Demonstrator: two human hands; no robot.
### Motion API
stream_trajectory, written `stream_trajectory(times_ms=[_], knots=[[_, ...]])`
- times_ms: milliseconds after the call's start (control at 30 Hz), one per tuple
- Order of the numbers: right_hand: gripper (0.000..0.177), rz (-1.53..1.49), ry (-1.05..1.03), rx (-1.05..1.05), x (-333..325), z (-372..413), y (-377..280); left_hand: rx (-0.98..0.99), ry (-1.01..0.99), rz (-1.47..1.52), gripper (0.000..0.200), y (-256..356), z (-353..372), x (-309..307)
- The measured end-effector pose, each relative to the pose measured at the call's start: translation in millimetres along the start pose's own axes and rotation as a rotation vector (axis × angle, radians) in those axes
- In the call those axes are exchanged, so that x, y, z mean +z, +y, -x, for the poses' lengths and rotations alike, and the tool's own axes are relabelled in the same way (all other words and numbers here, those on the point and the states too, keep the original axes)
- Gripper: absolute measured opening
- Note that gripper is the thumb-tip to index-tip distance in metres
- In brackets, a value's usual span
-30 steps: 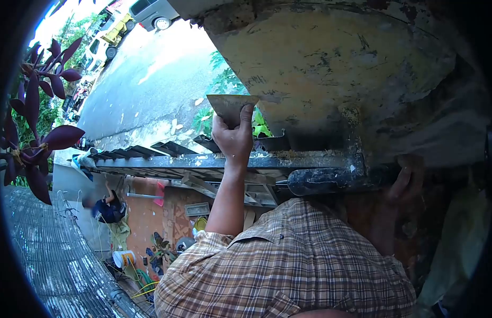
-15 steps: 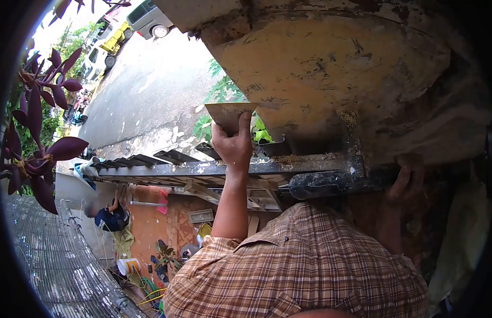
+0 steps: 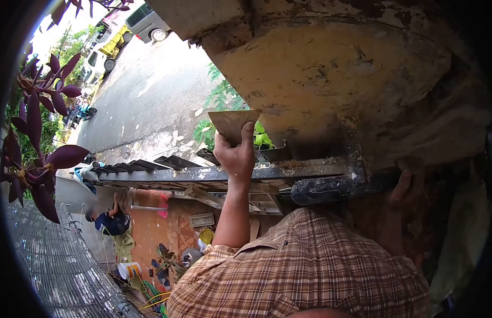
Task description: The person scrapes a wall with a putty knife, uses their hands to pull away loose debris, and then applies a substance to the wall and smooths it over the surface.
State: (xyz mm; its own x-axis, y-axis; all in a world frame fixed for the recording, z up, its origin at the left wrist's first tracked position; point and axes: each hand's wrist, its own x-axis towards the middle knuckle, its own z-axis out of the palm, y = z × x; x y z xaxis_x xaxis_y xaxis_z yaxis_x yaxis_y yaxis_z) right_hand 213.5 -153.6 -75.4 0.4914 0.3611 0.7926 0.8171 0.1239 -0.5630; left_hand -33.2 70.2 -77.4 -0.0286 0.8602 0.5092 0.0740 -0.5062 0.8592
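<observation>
My left hand (image 3: 236,156) is raised, its fingers wrapped round a broad metal putty knife (image 3: 233,122). The flat blade points away from me, its far edge close to the corner of a yellowish, scuffed wall panel (image 3: 315,74). In deep shadow at the right, my right hand (image 3: 407,183) is curled at the panel's lower edge, beside a thick dark pipe (image 3: 331,188). Its fingertips close on a small dark shape; I cannot tell what that is.
A dirty metal beam (image 3: 203,174) runs across below the panel. Far below, a person (image 3: 112,221) crouches on the reddish floor near a white bucket (image 3: 129,270). Purple-leaved stems (image 3: 36,127) hang at left over a corrugated roof (image 3: 55,259). Vehicles stand on the road (image 3: 156,90).
The putty knife and my left hand have shifted slightly down and right in view, and the blade has tilted a little. My right hand stays in nearly the same place.
</observation>
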Motion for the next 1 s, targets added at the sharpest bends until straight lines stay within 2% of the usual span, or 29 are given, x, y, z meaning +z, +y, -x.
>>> stream_trajectory(times_ms=[200, 300, 467, 533, 600, 667, 733, 800, 833, 867, 933, 1000], knots=[[0.026, -0.004, 0.001, -0.002, -0.6, 1.1, 1.9, 0.013, -0.004, 0.007, 0.028, -0.2, -1.8, 0.7], [0.026, 0.036, -0.035, -0.013, -4.1, -0.2, 1.1, -0.064, -0.029, -0.054, 0.028, 7.8, -1.2, -4.1], [0.028, 0.051, -0.049, 0.022, -4.4, 2.6, -4.1, 0.021, 0.016, -0.081, 0.028, 3.8, 9.8, -4.9], [0.030, 0.072, -0.039, 0.049, -4.4, -1.2, -1.8, -0.074, -0.060, -0.041, 0.029, 7.1, -6.2, -3.8], [0.028, 0.025, -0.062, -0.038, -5.2, -0.5, 2.8, -0.053, -0.043, -0.033, 0.029, 7.7, -5.8, -0.8], [0.028, 0.040, -0.055, -0.024, -4.3, 1.1, 0.0, 0.003, -0.012, -0.020, 0.027, 17.2, 6.5, -7.8], [0.028, 0.049, -0.032, -0.035, -2.8, -2.7, 3.3, 0.049, -0.029, 0.144, 0.029, 31.9, 8.3, -22.4], [0.027, -0.037, 0.003, -0.130, -2.3, 0.1, 12.3, 0.255, -0.020, -0.165, 0.032, 44.3, 7.3, -35.1], [0.027, -0.042, 0.010, -0.135, -1.5, 0.1, 12.7, 0.195, -0.118, -0.355, 0.043, 51.7, 5.6, -43.1], [0.027, -0.038, 0.016, -0.105, -1.2, 0.9, 12.6, 0.199, -0.114, -0.357, 0.043, 58.6, 0.9, -39.1], [0.027, -0.036, 0.004, -0.070, -4.4, 5.2, 11.7, 0.433, -0.310, -0.873, 0.056, 75.3, -9.7, -22.0], [0.026, -0.040, -0.007, -0.055, -4.5, 4.0, 13.3, 0.486, -0.308, -0.832, 0.062, 61.0, -10.9, -9.9]])
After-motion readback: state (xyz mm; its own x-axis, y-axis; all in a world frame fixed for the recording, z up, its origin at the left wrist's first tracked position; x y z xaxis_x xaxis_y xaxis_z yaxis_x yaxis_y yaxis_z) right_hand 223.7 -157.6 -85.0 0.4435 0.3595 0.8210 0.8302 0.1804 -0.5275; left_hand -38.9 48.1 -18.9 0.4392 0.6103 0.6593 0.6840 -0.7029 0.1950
